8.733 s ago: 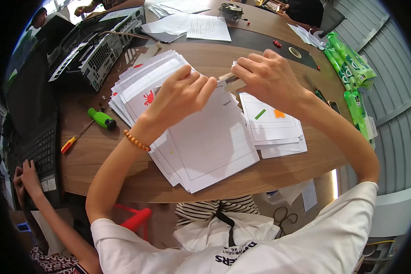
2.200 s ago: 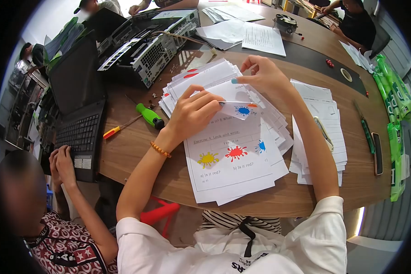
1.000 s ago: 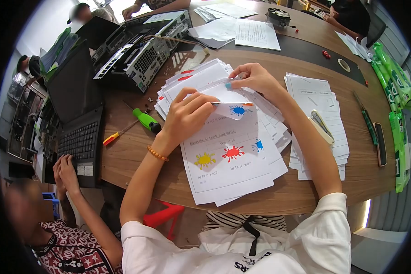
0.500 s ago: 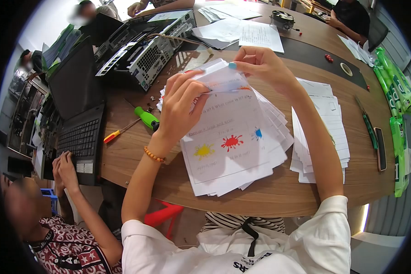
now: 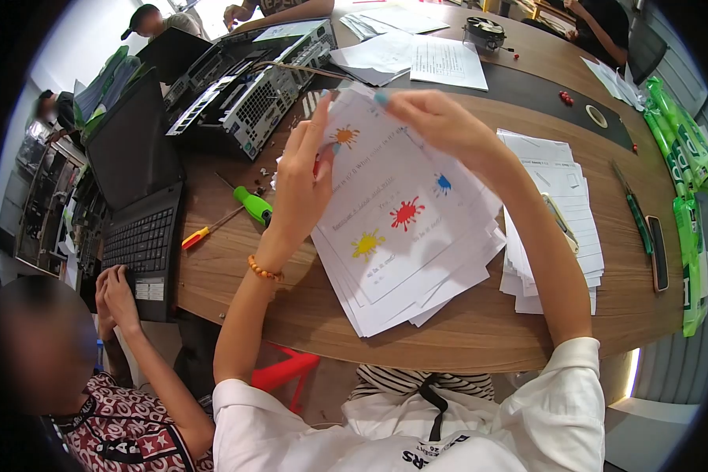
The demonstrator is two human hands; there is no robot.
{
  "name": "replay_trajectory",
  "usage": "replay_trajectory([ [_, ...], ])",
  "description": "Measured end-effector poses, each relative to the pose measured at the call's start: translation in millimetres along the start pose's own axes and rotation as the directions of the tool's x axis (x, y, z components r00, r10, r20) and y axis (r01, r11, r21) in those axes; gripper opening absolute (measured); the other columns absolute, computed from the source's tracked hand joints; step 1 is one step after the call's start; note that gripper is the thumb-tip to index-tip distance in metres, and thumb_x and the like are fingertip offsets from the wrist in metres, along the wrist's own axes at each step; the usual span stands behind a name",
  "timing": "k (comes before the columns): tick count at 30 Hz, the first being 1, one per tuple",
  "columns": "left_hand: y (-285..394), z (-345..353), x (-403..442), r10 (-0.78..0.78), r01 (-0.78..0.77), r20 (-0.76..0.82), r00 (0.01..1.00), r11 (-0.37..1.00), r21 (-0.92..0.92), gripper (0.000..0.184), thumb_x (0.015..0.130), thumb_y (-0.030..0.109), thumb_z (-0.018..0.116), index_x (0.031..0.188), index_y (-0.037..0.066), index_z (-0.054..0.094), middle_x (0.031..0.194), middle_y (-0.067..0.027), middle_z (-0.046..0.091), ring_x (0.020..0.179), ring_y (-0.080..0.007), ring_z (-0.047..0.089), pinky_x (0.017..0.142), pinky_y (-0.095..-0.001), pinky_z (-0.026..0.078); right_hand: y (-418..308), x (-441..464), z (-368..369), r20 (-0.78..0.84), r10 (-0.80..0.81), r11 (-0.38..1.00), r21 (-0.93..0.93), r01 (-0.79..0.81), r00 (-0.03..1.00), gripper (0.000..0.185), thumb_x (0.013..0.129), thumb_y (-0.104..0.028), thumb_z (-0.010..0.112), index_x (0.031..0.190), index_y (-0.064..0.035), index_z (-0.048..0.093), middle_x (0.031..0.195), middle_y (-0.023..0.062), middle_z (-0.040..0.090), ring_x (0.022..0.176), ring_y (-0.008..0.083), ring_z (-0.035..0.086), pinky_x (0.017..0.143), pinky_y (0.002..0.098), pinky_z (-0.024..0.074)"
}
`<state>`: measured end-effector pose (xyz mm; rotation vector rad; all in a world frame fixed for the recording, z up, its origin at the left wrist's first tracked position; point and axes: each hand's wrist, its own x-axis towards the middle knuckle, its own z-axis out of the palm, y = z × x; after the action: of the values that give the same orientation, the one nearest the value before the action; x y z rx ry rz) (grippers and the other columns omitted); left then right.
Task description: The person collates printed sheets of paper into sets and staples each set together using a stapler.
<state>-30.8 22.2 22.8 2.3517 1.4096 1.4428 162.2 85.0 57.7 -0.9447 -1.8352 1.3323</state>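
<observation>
A printed sheet with yellow, red, blue and orange paint splats (image 5: 393, 236) lies tilted over a fanned stack of papers. My left hand (image 5: 303, 169) is at its upper left edge, fingers extended upward with the thumb apart, resting against the sheet. Near the sheet's top edge, my right hand (image 5: 440, 122) has its fingers bent together, slightly blurred; the fingertips touch the paper's top corner. A second pile of sheets (image 5: 566, 275) lies to the right, and a stapler (image 5: 560, 224) on it is partly hidden by my right forearm.
A green screwdriver (image 5: 253, 206) and a yellow-red one (image 5: 197, 237) lie left of the stack, near a laptop (image 5: 141, 236) and an opened computer case (image 5: 252, 102). A co-worker's hands (image 5: 116, 299) rest by the laptop. Pliers and a phone (image 5: 658, 252) are at right.
The top of the sheet, folded over earlier, is now spread flat with the orange splat showing, and the sheet has turned. My left hand's fingers have straightened; my right hand has moved slightly left.
</observation>
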Motion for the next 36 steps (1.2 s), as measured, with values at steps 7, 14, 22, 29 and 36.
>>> replay_trajectory([
  [7,-3,2,-2,0.059,-0.053,0.096,0.994,0.996,-0.067,0.049,0.077,-0.01,0.048,0.124,0.003,0.046,0.092,-0.0135,0.052,0.074,-0.0239,0.054,0.065,-0.0302,0.044,10,-5,15,0.146,-0.207,0.845,-0.472,0.252,0.967,0.027,0.09,-0.019,0.049,0.109,-0.0004,0.048,0.084,0.0157,0.059,0.073,0.0211,0.056,0.067,0.0327,0.0454],
  [14,-10,-9,5,-0.047,0.052,-0.17,0.984,0.998,0.023,0.039,0.083,0.01,0.056,0.12,0.0,0.048,0.107,-0.0097,0.056,0.089,-0.015,0.055,0.078,-0.0275,0.042,18,6,-8,0.02,-0.27,0.907,-0.33,0.262,0.963,0.023,0.09,-0.013,0.046,0.108,0.0003,0.05,0.088,0.013,0.061,0.078,0.0173,0.058,0.072,0.0303,0.046],
  [22,4,11,-12,-0.487,0.429,0.1,0.868,0.631,-0.646,0.033,0.086,0.022,0.059,0.108,-0.001,0.051,0.101,-0.0078,0.058,0.091,-0.0109,0.055,0.078,-0.0255,0.045,10,8,9,-0.353,-0.416,0.909,-0.181,0.375,0.838,0.023,0.091,-0.015,0.045,0.105,0.0023,0.049,0.095,0.0124,0.062,0.076,0.0152,0.06,0.069,0.0274,0.0482],
  [29,10,-1,-3,-0.603,0.367,0.073,0.794,0.382,-0.848,0.031,0.084,0.019,0.06,0.104,-0.003,0.053,0.096,-0.0096,0.06,0.085,-0.0155,0.06,0.069,-0.0289,0.05,2,-2,3,-0.124,-0.248,0.965,0.052,0.255,0.961,0.036,0.093,-0.027,0.045,0.116,0.0005,0.043,0.103,0.0166,0.059,0.087,0.0161,0.059,0.074,0.0279,0.0474],
  [36,5,-2,-4,-0.59,0.453,0.223,0.776,0.275,-0.848,0.034,0.084,0.024,0.06,0.106,-0.001,0.053,0.098,-0.0099,0.059,0.087,-0.0167,0.06,0.071,-0.0319,0.052,1,3,-15,-0.196,-0.377,0.913,0.085,0.398,0.905,0.04,0.089,-0.026,0.053,0.12,-0.0018,0.044,0.108,0.015,0.055,0.09,0.0143,0.058,0.073,0.0276,0.0505],
])
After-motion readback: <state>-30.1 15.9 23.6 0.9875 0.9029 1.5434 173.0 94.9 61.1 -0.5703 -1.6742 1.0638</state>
